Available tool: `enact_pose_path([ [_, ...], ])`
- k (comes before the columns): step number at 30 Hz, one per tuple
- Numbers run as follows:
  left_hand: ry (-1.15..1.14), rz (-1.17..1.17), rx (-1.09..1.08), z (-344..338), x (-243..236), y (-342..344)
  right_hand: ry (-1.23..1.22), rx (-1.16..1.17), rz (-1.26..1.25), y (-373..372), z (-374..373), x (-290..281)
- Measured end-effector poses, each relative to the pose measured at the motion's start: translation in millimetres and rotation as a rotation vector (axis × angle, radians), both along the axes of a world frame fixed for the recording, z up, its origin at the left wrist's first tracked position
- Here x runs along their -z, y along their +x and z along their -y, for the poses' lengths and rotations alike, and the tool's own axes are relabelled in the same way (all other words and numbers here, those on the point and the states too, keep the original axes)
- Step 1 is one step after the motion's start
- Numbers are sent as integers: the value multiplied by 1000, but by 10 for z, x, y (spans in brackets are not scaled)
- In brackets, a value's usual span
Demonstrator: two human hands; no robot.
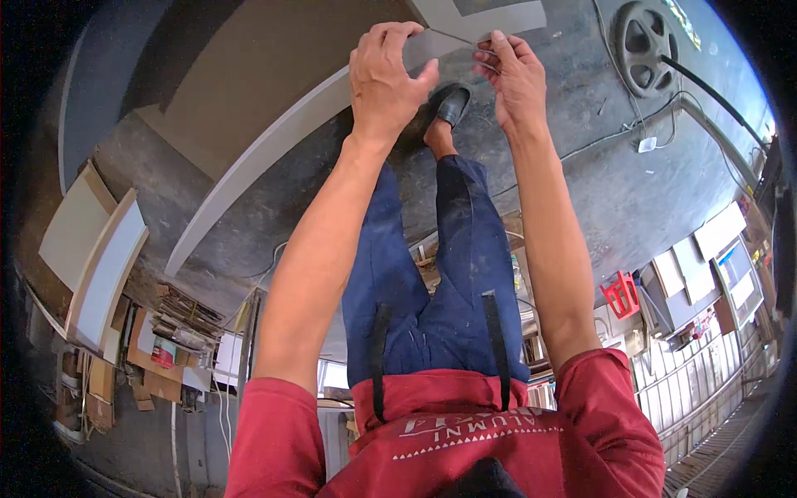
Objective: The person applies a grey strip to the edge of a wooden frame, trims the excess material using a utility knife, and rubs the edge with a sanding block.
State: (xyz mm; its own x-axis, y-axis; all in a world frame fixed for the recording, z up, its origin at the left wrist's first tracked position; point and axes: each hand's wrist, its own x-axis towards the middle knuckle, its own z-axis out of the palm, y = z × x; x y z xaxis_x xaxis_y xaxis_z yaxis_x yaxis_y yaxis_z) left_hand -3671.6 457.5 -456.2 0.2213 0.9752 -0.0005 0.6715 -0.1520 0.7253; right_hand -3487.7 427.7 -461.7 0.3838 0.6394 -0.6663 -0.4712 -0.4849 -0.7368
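My left hand (383,87) is at the edge of a large grey panel (274,145), its curled fingers on the upper side and its thumb by the lower edge. My right hand (516,79) is raised just right of it, thumb and forefinger pinched together. From that pinch a thin dark strip (452,36) runs left to the fingertips of my left hand. Whether it is wire, cord or edging is too small to tell. Another light grey piece (506,17) lies beyond my hands.
My shoe (454,104) rests on the dark floor below the panel. A spoked wheel-shaped base (646,48) with cables stands far right. There is a red plastic stool (621,295) at right, and pale boards (108,266) lean at left. Scrap wood (195,315) is piled behind.
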Motion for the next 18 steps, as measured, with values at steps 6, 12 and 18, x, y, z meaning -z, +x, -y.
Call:
enact_pose_path([
  [6,13,13,10,-16,27,-8,8,23,-65,-24,-3,43],
  [12,32,5,12,-14,21,1,27,22,-57,-194,64,11],
  [18,69,11,17,-12,43,6,63,-29,41,-147,13,17],
])
